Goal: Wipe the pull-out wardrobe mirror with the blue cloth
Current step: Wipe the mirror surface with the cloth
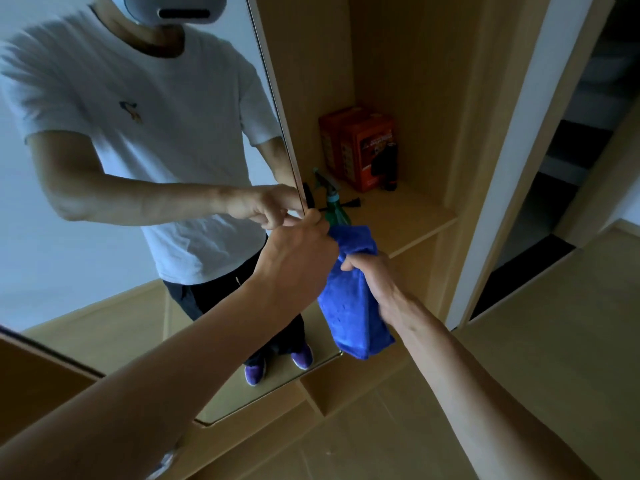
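Head view: the glossy mirror [52,271] is pinched at its edge by the left hand [298,251]. Just right of the mirror, the plush cloth [346,306] is held bunched by the right hand [374,282]; a carton [367,150] and bottle [337,213] are shelved beyond.

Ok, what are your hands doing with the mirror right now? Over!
Left hand grips mirror edge. Right hand holds blue cloth, bunched, beside the edge. Nothing blocking the glass; spray bottle on shelf behind.
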### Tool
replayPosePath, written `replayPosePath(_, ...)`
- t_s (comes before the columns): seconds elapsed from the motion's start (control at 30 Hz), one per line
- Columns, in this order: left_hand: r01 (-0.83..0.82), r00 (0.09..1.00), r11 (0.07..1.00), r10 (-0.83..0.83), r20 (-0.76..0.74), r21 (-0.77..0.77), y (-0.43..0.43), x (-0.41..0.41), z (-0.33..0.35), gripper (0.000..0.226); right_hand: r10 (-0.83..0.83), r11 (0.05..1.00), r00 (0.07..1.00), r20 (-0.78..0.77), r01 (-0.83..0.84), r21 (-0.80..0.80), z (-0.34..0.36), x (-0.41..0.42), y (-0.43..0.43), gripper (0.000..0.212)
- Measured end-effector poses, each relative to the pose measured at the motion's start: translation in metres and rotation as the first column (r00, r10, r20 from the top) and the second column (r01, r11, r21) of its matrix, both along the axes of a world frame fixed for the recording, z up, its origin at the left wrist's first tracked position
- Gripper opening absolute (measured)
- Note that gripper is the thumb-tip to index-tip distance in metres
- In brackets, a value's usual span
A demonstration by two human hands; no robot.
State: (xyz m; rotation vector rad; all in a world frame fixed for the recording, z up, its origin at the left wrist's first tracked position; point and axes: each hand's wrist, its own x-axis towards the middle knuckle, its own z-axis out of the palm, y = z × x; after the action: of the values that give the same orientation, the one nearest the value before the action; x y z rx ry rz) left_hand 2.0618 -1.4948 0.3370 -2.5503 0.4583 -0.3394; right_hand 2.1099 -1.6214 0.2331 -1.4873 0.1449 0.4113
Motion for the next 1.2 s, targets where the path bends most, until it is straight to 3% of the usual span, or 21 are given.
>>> replayPosePath(0.17,-0.010,1.000,1.000,0.010,-0.028,0.000,-0.002,-0.008,0.004,0.021,0.049,0.997,0.992,-0.114,-0.055,-0.046,-0.014,-0.006,-0.001,0.037)
replayPosePath(0.33,-0.052,0.998,0.998,0.053,-0.039,0.027,-0.010,-0.012,0.016,0.022,0.039,0.981,0.992,-0.121,-0.061,-0.182,-0.037,-0.016,-0.005,0.013)
replayPosePath(0.4,-0.052,0.998,0.998,0.052,-0.019,0.027,-0.013,-0.013,0.024,0.022,0.038,0.975,0.990,-0.134,-0.066,-0.211,-0.042,-0.019,-0.007,0.012)
replayPosePath(0.53,-0.016,0.997,1.000,0.015,0.078,0.023,-0.010,-0.016,0.047,0.021,0.066,0.967,0.991,-0.118,-0.093,-0.237,-0.033,-0.019,-0.007,0.029)
replayPosePath(0.7,0.047,0.987,0.999,-0.047,0.155,0.007,-0.003,-0.014,0.070,0.025,0.054,0.978,0.997,-0.061,-0.065,-0.201,-0.002,-0.017,-0.005,0.024)
replayPosePath(0.83,0.084,0.980,0.996,-0.084,0.181,0.006,0.000,-0.016,0.069,0.024,0.035,0.994,0.999,0.013,-0.034,-0.108,0.041,-0.013,-0.002,0.034)
replayPosePath(0.97,0.102,0.973,0.994,-0.105,0.207,0.027,0.005,-0.017,0.067,0.027,0.072,0.997,0.995,0.075,-0.071,-0.021,0.069,-0.011,-0.005,0.013)
replayPosePath(1.03,0.114,0.975,0.993,-0.116,0.191,0.021,0.009,-0.016,0.066,0.032,0.069,0.998,0.992,0.110,-0.070,0.004,0.072,-0.010,-0.006,0.023)
replayPosePath(1.13,0.126,0.978,0.992,-0.129,0.165,0.023,0.013,-0.014,0.069,0.036,0.047,0.999,0.991,0.122,-0.047,-0.003,0.068,-0.009,-0.003,0.011)
replayPosePath(1.2,0.138,0.973,0.990,-0.138,0.184,0.010,0.014,-0.010,0.077,0.032,0.051,0.998,0.995,0.090,-0.047,-0.046,0.063,-0.009,-0.001,0.025)
